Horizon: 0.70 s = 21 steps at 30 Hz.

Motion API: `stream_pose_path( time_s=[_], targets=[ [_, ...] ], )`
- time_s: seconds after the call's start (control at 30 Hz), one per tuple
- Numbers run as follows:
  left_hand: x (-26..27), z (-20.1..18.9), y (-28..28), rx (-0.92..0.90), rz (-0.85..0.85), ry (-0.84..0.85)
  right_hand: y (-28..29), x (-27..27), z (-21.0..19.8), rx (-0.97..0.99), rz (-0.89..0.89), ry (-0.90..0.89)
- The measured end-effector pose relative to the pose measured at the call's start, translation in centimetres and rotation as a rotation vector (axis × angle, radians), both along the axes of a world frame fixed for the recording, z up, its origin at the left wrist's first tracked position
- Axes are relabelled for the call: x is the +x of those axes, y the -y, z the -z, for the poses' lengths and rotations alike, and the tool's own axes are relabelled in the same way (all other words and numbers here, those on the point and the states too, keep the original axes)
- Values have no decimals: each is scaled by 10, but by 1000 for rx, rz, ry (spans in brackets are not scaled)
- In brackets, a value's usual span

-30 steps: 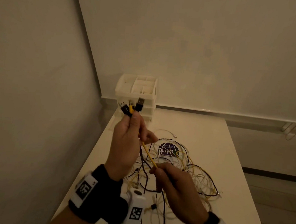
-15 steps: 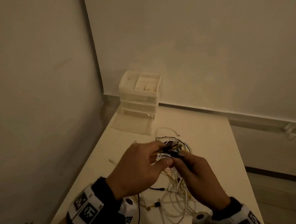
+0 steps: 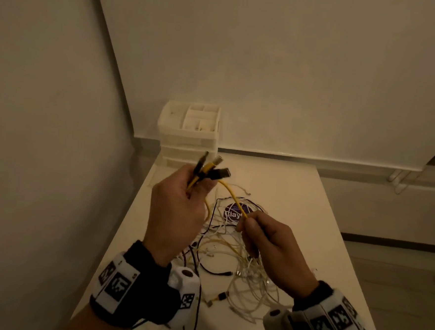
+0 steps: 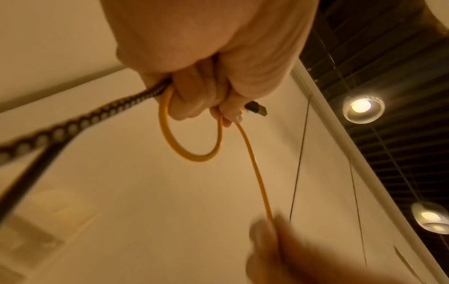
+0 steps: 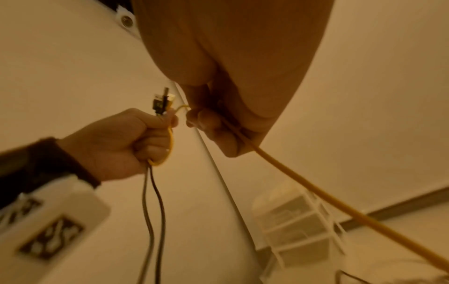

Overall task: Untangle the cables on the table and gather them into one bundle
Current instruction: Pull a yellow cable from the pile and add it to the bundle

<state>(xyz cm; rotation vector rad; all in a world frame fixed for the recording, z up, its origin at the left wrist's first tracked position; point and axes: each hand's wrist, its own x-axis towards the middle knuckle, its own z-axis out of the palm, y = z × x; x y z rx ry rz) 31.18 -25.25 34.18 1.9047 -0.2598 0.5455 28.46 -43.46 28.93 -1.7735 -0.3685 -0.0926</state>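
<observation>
My left hand [image 3: 180, 203] is raised above the white table [image 3: 299, 196] and grips a bunch of cable ends [image 3: 211, 168]: black, yellow and pale plugs stick up out of the fist. A yellow cable [image 3: 231, 194] arcs from that fist to my right hand [image 3: 265, 235], which pinches it lower down. In the left wrist view the yellow cable [image 4: 192, 142] loops under the curled fingers [image 4: 194, 100], next to a braided dark cable [image 4: 73, 126]. In the right wrist view the yellow cable [image 5: 316, 188] runs through the right fingers [image 5: 211, 123]. A tangle of white, yellow and black cables [image 3: 240, 259] lies on the table below both hands.
A white plastic drawer organiser [image 3: 190, 134] stands at the table's far left corner against the wall. A round purple sticker or disc [image 3: 233, 213] lies under the tangle. A wall runs close along the table's left side. The table's right edge [image 3: 335, 224] drops to the floor.
Half a second ago both hands were low and close together over the tangle. Now the left hand has lifted the plug ends, and the right has slid along the yellow cable, away from it.
</observation>
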Motion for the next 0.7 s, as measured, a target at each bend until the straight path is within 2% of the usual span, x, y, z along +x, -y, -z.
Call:
stream_pose_path(
  time_s=[0.17,0.33,0.4,0.5,0.57,0.63,0.7],
  targets=[
    [22,-4,-35,-104,-270,83,18,5,49,-137,69,-80],
    [8,2,-30,49,-287,19,21,12,52,-115,155,-122],
    [0,8,-20,100,-222,2,18,14,43,-63,167,-135],
    [-7,13,0,148,113,-145,13,14,25,-48,114,-79],
    [-7,18,12,203,264,-171,12,13,9,-16,58,-29],
    [-5,22,23,266,300,-150,15,13,-7,49,6,3],
    [-1,25,29,254,289,-117,21,16,-18,91,-20,13]
  ],
)
